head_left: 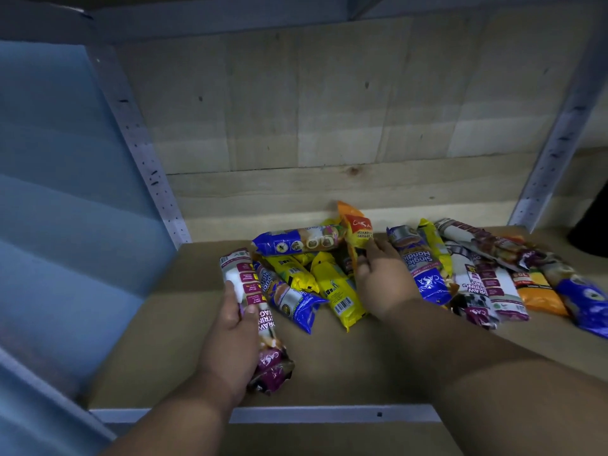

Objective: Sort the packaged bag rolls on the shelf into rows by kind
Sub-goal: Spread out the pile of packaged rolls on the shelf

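Several packaged bag rolls lie jumbled on the brown shelf board [171,311]. My left hand [230,337] grips a white and maroon drawstring-bag roll [250,291] at the pile's left edge, lengthwise toward me. My right hand [381,278] holds an orange garbage-bag roll [357,228], tilted upright at the back of the pile. Between the hands lie yellow rolls [339,291] and blue rolls [296,241]. To the right of my right hand lie a blue single-handle roll [424,271], more white and maroon rolls [493,284], an orange roll [539,291] and a blue roll [589,301].
A wooden plank wall [329,126] closes the back of the shelf. Perforated metal uprights stand at the left [144,166] and right [552,153]. A metal front rail [329,414] edges the board. A dark object [592,225] stands at the far right.
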